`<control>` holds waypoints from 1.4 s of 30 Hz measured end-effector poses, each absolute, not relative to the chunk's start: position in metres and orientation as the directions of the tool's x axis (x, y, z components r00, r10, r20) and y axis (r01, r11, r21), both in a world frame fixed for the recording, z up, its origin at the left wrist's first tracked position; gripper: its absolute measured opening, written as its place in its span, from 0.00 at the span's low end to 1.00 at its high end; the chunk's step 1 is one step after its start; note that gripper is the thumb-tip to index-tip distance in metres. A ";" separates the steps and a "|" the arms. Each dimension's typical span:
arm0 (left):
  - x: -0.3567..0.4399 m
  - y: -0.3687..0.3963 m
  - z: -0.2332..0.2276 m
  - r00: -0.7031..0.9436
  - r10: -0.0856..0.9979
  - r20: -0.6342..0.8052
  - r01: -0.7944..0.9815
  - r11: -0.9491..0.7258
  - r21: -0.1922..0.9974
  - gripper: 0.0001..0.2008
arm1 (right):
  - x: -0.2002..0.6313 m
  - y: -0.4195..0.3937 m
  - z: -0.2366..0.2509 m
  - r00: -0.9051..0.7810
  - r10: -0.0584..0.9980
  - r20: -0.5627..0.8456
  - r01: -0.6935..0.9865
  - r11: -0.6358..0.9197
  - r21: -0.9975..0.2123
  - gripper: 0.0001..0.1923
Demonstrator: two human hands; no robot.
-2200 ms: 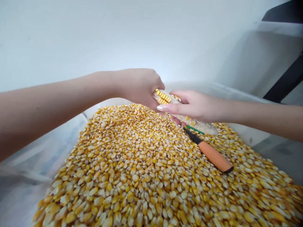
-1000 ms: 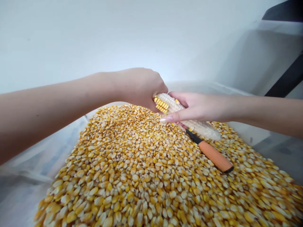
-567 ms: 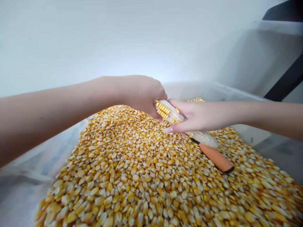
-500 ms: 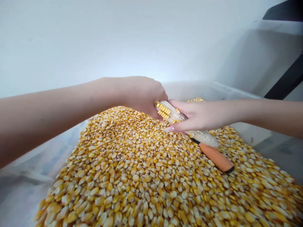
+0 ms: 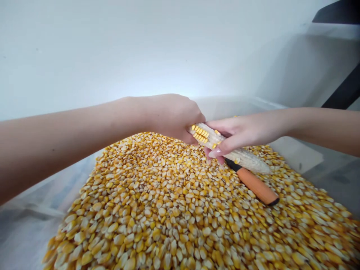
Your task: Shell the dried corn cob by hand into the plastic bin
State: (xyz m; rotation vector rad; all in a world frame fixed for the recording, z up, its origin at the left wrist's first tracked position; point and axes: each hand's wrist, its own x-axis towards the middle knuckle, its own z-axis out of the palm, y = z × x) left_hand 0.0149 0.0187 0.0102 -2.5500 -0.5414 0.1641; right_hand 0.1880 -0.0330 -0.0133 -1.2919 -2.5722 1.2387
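Both hands, left (image 5: 171,117); right (image 5: 242,132), clasp corn cob (image 5: 239,154).

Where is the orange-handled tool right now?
The orange-handled tool lies on the kernel pile, right of centre, just below the cob's bare end and the right hand.

Clear plastic bin (image 5: 284,108), full of loose corn kernels (image 5: 174,210)
You've got an orange-handled tool (image 5: 257,187) lying on the heap, rt side
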 end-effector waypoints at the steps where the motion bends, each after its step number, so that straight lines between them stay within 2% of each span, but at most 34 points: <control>1: 0.015 0.019 0.010 0.917 0.399 -0.008 0.336 -0.782 -0.525 0.20 | 0.189 -0.033 -0.013 -0.668 0.671 -0.322 0.656 0.326 -0.681 0.19; 3: 0.014 0.019 0.011 0.928 0.374 -0.005 0.311 -0.778 -0.547 0.18 | 0.189 -0.032 -0.011 -0.683 0.657 -0.319 0.626 0.302 -0.719 0.19; 6: 0.012 0.020 0.015 0.941 0.338 0.013 0.281 -0.758 -0.588 0.18 | 0.187 -0.033 -0.011 -0.683 0.676 -0.277 0.627 0.347 -0.698 0.19; 9: 0.010 0.022 0.017 0.929 0.368 0.052 0.320 -0.722 -0.613 0.17 | 0.181 -0.034 -0.016 -0.664 0.733 -0.149 0.642 0.457 -0.615 0.21; 11: 0.010 0.023 0.017 0.904 0.424 0.053 0.369 -0.712 -0.598 0.17 | 0.176 -0.036 -0.022 -0.639 0.769 -0.029 0.661 0.529 -0.532 0.24; 13: 0.010 0.023 0.016 0.891 0.454 0.030 0.386 -0.718 -0.579 0.17 | 0.174 -0.038 -0.026 -0.618 0.786 0.029 0.688 0.558 -0.463 0.24; 17: 0.013 0.021 0.012 0.908 0.419 0.001 0.341 -0.739 -0.581 0.16 | 0.176 -0.039 -0.025 -0.623 0.780 -0.058 0.719 0.543 -0.433 0.21; 22: 0.016 0.014 0.013 0.934 0.357 0.007 0.280 -0.721 -0.634 0.16 | 0.183 -0.036 -0.017 -0.643 0.741 -0.191 0.714 0.491 -0.498 0.20; 26: 0.018 0.008 0.015 0.941 0.339 0.018 0.265 -0.699 -0.664 0.15 | 0.188 -0.032 -0.014 -0.662 0.711 -0.238 0.712 0.496 -0.497 0.18; 32: 0.018 0.007 0.016 0.956 0.292 0.017 0.213 -0.653 -0.727 0.15 | 0.191 -0.030 -0.014 -0.690 0.684 -0.237 0.685 0.513 -0.517 0.19; 37: 0.015 0.006 0.020 0.959 0.284 0.009 0.195 -0.634 -0.748 0.14 | 0.191 -0.031 -0.016 -0.703 0.694 -0.154 0.633 0.513 -0.580 0.25; 42: 0.014 0.008 0.021 0.954 0.300 0.000 0.205 -0.652 -0.730 0.16 | 0.182 -0.033 -0.023 -0.710 0.691 -0.134 0.606 0.504 -0.615 0.19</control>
